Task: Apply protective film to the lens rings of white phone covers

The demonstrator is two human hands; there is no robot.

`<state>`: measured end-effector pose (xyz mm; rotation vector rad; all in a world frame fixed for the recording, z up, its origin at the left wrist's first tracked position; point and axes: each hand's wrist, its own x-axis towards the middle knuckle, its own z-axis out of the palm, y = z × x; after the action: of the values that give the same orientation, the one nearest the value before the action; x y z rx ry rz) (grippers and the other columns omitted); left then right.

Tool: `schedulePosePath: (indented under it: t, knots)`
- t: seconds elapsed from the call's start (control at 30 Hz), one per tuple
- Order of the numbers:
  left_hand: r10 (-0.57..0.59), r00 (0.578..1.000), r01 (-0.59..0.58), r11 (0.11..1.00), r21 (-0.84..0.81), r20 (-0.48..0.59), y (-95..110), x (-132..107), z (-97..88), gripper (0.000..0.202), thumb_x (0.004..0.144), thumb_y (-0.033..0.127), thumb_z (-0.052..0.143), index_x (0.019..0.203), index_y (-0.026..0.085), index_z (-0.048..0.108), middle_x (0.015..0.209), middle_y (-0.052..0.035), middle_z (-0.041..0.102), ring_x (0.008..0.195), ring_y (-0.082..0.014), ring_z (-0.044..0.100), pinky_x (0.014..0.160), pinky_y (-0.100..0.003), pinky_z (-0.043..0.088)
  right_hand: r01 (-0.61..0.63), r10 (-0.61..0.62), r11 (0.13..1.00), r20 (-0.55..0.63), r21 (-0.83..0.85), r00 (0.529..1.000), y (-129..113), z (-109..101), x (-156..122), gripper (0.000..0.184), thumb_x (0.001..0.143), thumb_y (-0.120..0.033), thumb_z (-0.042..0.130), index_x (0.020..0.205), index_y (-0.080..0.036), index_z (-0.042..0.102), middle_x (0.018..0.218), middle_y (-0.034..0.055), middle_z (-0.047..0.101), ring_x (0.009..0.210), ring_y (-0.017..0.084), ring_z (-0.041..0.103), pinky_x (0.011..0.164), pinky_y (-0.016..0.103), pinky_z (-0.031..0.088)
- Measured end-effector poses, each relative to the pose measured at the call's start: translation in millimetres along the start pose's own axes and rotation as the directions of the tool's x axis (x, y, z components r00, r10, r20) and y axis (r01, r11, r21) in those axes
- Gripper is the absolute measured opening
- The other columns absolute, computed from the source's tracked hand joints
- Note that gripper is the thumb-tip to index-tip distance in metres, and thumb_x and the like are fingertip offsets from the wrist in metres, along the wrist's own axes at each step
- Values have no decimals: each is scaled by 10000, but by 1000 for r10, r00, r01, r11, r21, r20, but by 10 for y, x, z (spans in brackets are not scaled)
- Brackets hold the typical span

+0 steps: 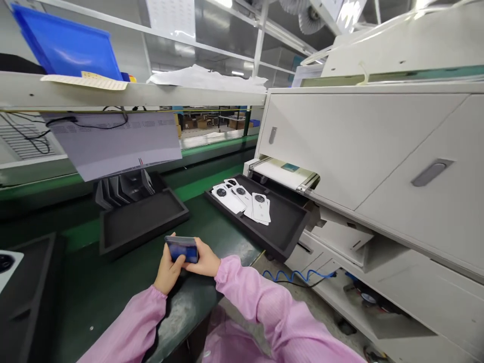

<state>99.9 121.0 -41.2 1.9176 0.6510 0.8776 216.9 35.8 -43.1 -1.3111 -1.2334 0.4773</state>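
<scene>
Between both hands, above the green table point(206, 222), is a dark, glossy phone-sized panel point(177, 247) with a greyish upper edge. My left hand point(168, 271) grips its left side, thumb across the lower face. My right hand point(205, 259) is closed around the right end. Whether it is a whole phone or only a cover, I cannot tell. To the right, several white phone back covers point(229, 199) with round dark camera areas lie overlapping in a black tray point(282, 229).
Another black tray point(145, 217) stands left of centre, with several dark upright pieces point(123, 190) behind it. A further tray point(36, 287) at far left holds a white cover point(8, 264). A white machine point(340, 146) with a short conveyor point(283, 171) borders the right. Overhead runs a shelf point(196, 95).
</scene>
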Motion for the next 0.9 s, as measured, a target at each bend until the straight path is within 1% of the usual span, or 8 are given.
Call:
schedulePosePath:
  t: [0.17, 0.23, 0.33, 0.47, 0.57, 0.67, 0.8, 0.9]
  knots:
    - [-69, 997, 68, 997, -29, -38, 78, 95, 85, 547, 600, 423, 695, 1052, 178, 506, 893, -30, 631, 814, -222, 612, 794, -368, 471, -54, 56, 998, 126, -21, 990, -164, -215, 17, 593, 592, -269, 744, 1117, -175, 484, 1035, 69, 615, 926, 214, 609, 850, 392, 481]
    - [-81, 996, 80, 995, -62, -21, 95, 95, 69, 519, 587, 409, 714, 1015, 184, 525, 877, -22, 646, 803, -214, 618, 773, -347, 476, -49, 53, 999, 208, -22, 977, -343, -411, 112, 720, 489, -276, 814, 1130, -193, 496, 1078, 59, 612, 979, 223, 598, 864, 380, 477]
    - [-83, 996, 85, 989, -118, 21, 106, 54, 44, 502, 602, 397, 722, 1016, 187, 532, 897, -22, 656, 826, -204, 618, 783, -330, 473, -56, 65, 997, 183, -52, 981, -625, -629, 364, 715, 528, -254, 808, 1165, -226, 483, 1196, 57, 549, 1174, 219, 476, 993, 379, 365]
    - [-95, 994, 104, 982, -159, 61, 116, -41, 62, 481, 595, 351, 752, 994, 176, 549, 860, -14, 650, 789, -182, 609, 771, -344, 476, -172, 184, 983, 275, -66, 944, -782, -561, 706, 485, 359, -91, 857, 777, -196, 633, 721, -22, 630, 876, 219, 603, 871, 332, 429]
    - [-104, 993, 112, 974, -196, 52, 120, -116, 62, 434, 635, 321, 739, 996, 159, 562, 871, -22, 642, 797, -176, 604, 794, -379, 472, -302, 299, 953, 302, -37, 905, -720, -479, 803, 218, 579, -149, 802, 641, -155, 593, 585, -49, 560, 660, 128, 580, 706, 276, 476]
    - [-121, 990, 98, 958, -268, -68, 108, -174, -32, 520, 682, 335, 702, 1130, 156, 507, 1105, -84, 587, 1039, -235, 549, 941, -454, 390, -435, 413, 900, 251, 38, 876, -576, -582, 741, 139, 852, -253, 578, 801, -125, 593, 742, -19, 597, 633, 86, 565, 611, 248, 495]
    - [-196, 945, 74, 908, -412, -263, 125, -232, -242, 798, 756, 502, 561, 1372, 183, 166, 1408, -173, 296, 1323, -270, 291, 1086, -466, 187, -543, 531, 807, 114, 233, 839, -327, -635, 525, 218, 886, -301, 528, 1019, -131, 554, 909, 24, 598, 710, 107, 590, 612, 262, 516]
    - [-187, 961, 59, 858, -510, -203, 247, -277, -307, 1031, 576, 544, 703, 1381, 185, 170, 1403, -193, 329, 1301, -291, 346, 1069, -447, 245, -549, 568, 724, 90, 418, 818, -174, -237, 311, 258, 895, -337, 506, 1058, -140, 543, 956, 39, 597, 754, 123, 597, 639, 282, 522]
